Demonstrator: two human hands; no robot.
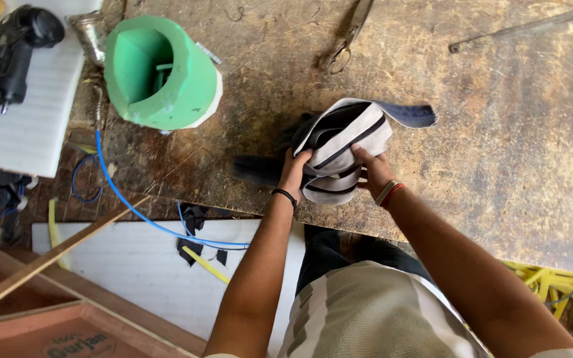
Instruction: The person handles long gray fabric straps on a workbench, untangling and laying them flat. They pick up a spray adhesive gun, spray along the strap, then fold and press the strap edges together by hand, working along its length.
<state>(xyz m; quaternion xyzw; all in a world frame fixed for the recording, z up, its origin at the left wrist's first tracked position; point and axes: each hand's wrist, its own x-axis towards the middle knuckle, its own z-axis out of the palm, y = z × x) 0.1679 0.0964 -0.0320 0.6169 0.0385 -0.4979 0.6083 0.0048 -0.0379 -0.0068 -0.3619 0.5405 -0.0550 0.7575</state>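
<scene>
Centre of the head view, left hand and right hand both clasping a grey fabric piece with black trim on the worn workbench, green foam mould upper left, scissors top centre, black tool far left.

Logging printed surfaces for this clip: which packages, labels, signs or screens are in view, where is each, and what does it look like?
Stamp on wooden board: bottom left corner of the view, below the bench; a dark oval mark printed on reddish-brown plywood.
No packages, signs or screens show on the bench.
The left hand and right hand hold a grey fabric piece with black trim; no label shows on it.
</scene>
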